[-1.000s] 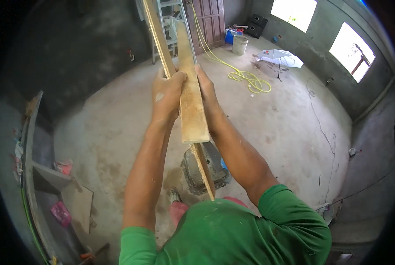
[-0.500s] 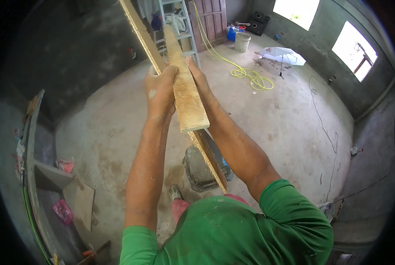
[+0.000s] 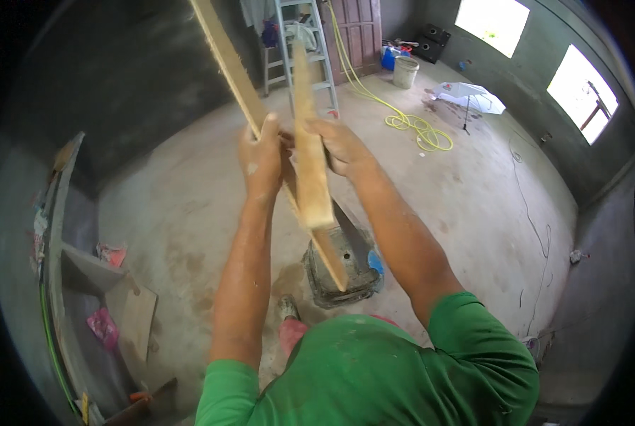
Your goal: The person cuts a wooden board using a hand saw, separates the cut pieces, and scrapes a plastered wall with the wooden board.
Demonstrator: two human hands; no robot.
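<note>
My left hand [image 3: 262, 162] is wrapped round a long, narrow wooden board [image 3: 227, 55] with a rough edge. That board slants from the upper left down toward my body, and its near end passes under the second board. In my right hand [image 3: 344, 148] is a flat wooden board [image 3: 312, 177], gripped by its right edge and blurred by motion. It points away from me, slightly above and to the right of the long one. Below the boards, on the floor, a dark mortar-caked tub [image 3: 317, 290] is partly hidden, with something blue at its right side.
A stepladder [image 3: 286, 53] stands ahead near a brown door [image 3: 356, 39]. A yellow hose [image 3: 397, 122] lies coiled by a bucket [image 3: 405, 72]. An open umbrella [image 3: 468, 96] rests at the right. Concrete shelving [image 3: 69, 227] runs along the left, with a wooden panel [image 3: 142, 319] against it.
My right hand has come back toward me and now clasps the board's right edge. The two boards have moved apart, and the long one's near end has drawn away from my body.
</note>
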